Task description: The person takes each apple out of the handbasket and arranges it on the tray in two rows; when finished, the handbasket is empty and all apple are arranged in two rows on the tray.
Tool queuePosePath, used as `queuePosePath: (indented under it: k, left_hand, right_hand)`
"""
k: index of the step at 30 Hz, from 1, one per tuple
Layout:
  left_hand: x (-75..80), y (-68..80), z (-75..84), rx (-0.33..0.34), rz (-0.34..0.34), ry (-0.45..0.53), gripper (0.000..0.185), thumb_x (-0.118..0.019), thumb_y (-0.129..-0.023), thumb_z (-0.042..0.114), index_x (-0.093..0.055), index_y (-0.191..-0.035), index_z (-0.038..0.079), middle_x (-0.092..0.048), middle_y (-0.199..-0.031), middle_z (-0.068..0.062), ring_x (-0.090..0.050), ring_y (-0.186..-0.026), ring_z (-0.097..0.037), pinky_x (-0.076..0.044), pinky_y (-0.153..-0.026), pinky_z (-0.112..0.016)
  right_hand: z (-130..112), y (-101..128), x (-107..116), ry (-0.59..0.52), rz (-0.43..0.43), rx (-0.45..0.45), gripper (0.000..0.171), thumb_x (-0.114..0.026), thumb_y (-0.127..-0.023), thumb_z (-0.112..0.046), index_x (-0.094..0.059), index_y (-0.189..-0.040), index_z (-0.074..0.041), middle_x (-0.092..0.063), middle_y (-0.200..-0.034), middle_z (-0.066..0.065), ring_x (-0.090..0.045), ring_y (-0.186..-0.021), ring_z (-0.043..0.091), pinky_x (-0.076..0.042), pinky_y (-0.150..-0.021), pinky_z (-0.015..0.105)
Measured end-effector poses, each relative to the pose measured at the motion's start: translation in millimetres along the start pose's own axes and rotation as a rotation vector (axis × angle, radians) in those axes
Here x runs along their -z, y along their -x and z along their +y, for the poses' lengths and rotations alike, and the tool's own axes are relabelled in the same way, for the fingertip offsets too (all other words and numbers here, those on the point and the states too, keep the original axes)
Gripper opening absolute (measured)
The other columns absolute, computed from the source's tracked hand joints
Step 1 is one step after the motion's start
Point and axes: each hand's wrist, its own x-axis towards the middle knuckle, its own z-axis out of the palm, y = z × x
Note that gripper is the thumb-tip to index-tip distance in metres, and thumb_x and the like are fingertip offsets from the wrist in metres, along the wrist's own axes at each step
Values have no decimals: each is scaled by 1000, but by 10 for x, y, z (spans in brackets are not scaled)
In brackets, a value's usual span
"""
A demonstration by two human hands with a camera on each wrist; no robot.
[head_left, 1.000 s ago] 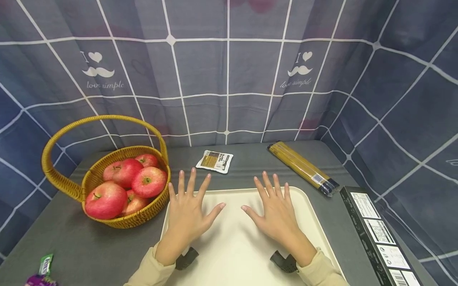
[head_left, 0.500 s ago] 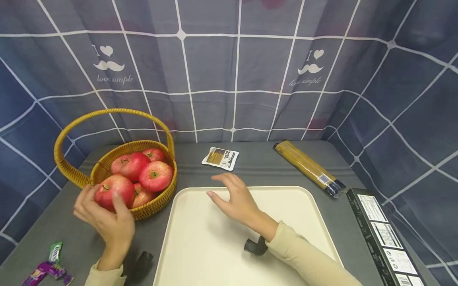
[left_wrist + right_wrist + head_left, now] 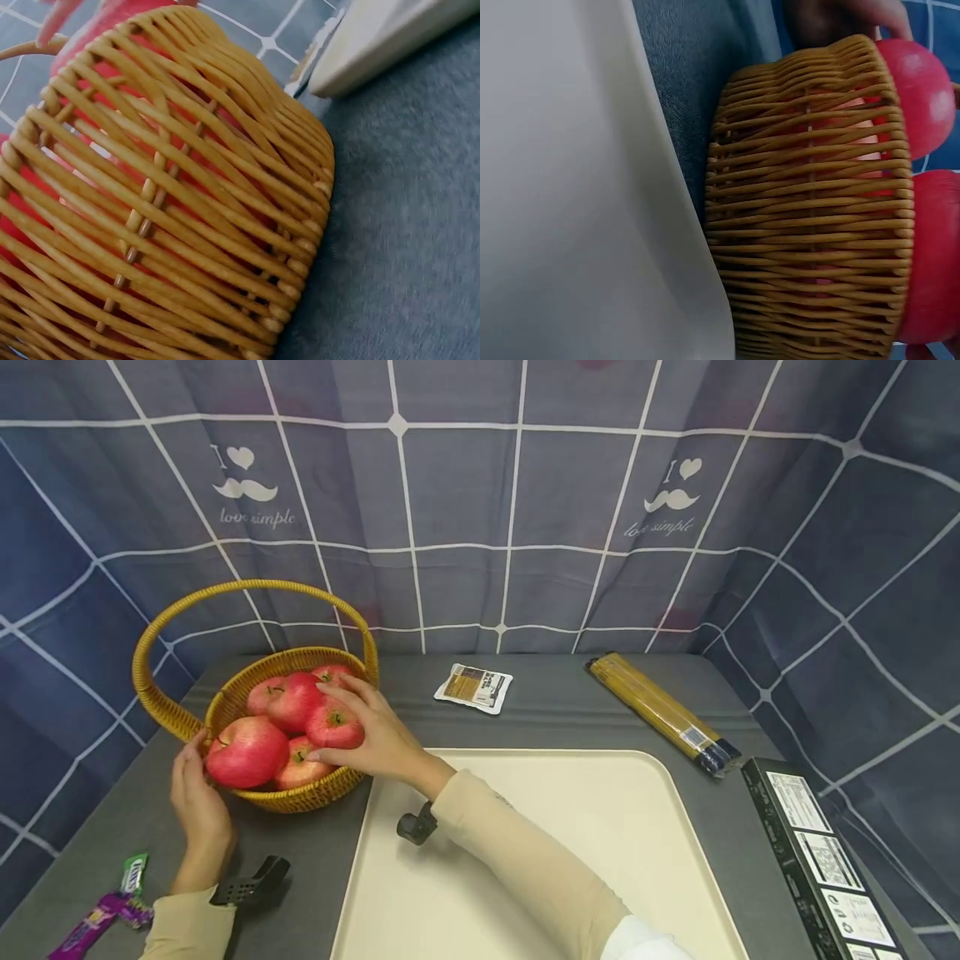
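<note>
near edge of the grey table (image 3: 315, 852) has a purple candy wrapper (image 3: 101, 916) at the far left and a cream tray (image 3: 600, 827) in the middle, black box (image 3: 813, 856) on the right. left hand (image 3: 193, 793) rests flat-fingered against the outer wall of the wicker basket (image 3: 300, 797), beside the big front apple (image 3: 242, 752). right hand (image 3: 371, 735) reaches into the basket, fingers curled over 1 red apple (image 3: 333, 727) sitting among the other apples. further back lie a small sachet (image 3: 474, 687) and a pasta pack (image 3: 660, 710), then the checked curtain (image 3: 480, 502).

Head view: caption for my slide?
Right hand grasps an apple in the wicker basket; left hand steadies its side.
</note>
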Motion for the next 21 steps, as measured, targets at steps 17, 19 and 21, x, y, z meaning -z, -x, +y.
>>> queuePosePath:
  k: [17, 19, 21]
  left_hand:
    - [109, -7, -152, -11, 47, 47, 29, -51, -91, 10, -60, -117, 2, -64, -104, 12, -51, -106, -6, -39, -82, -9]
    - [101, 4, -172, -17, 55, 29, 28, -52, -91, 12, -61, -116, 3, -64, -105, 10, -51, -107, -7, -39, -82, -8]
    - [96, 10, -189, -21, 70, 24, 26, -52, -91, 12, -62, -114, 5, -64, -105, 9, -52, -105, -7, -40, -81, -9]
  right_hand:
    - [143, 401, 226, -168, 123, -95, 70, -81, -64, -34, -51, -127, -26, -47, -126, -7, -47, -115, 7, -43, -92, 26]
    - [211, 512, 289, -153, 101, -123, 70, -81, -64, -35, -51, -127, -28, -48, -125, -8, -48, -114, 7, -42, -93, 27]
    - [287, 611, 332, -129, 76, -148, 70, -81, -63, -35, -51, -127, -27, -49, -125, -9, -48, -113, 7, -42, -93, 29]
